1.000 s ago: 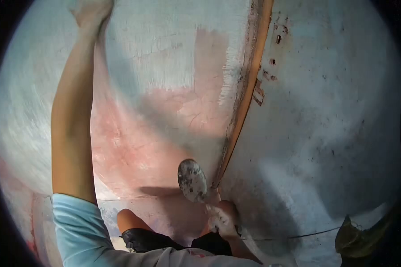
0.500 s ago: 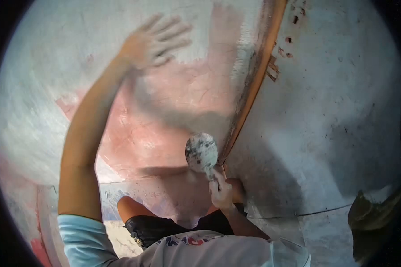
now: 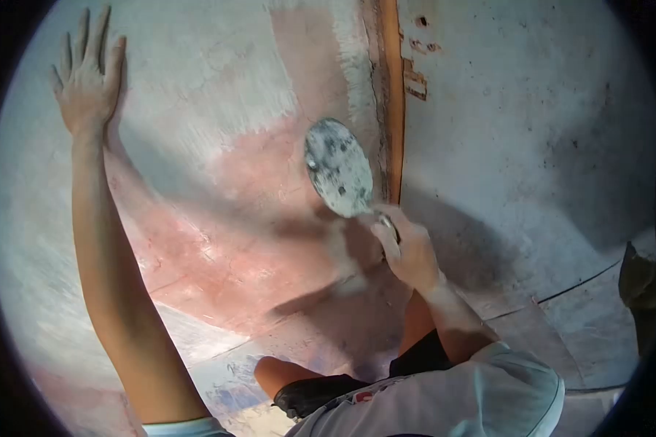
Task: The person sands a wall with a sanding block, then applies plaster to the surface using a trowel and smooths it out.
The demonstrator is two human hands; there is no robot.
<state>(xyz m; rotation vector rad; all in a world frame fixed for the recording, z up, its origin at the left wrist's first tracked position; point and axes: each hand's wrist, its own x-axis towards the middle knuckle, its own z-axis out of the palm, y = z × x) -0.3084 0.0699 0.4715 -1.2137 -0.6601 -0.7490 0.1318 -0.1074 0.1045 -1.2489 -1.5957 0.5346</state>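
My left hand (image 3: 90, 84) lies flat against the whitish wall (image 3: 189, 65) at the upper left, its fingers spread and nothing in it. In the middle, my right hand (image 3: 408, 247) is wrapped round the handle of a round, flat tool (image 3: 339, 167). The tool's oval face is pale and blotched with grey and black. It is in front of a pink patch (image 3: 248, 175) of the wall. Whether its face touches the wall, I cannot tell.
An orange-brown vertical strip (image 3: 393, 109) divides the pink and white wall from a grey-blue wall (image 3: 503, 109) on the right. My knees and dark shorts (image 3: 321, 393) are below. A dark greenish object (image 3: 640, 280) is at the right edge.
My left hand has moved left and up, to the far upper left. My right hand has moved up and slightly right with the round tool. The view has shifted, so the strip appears further left.
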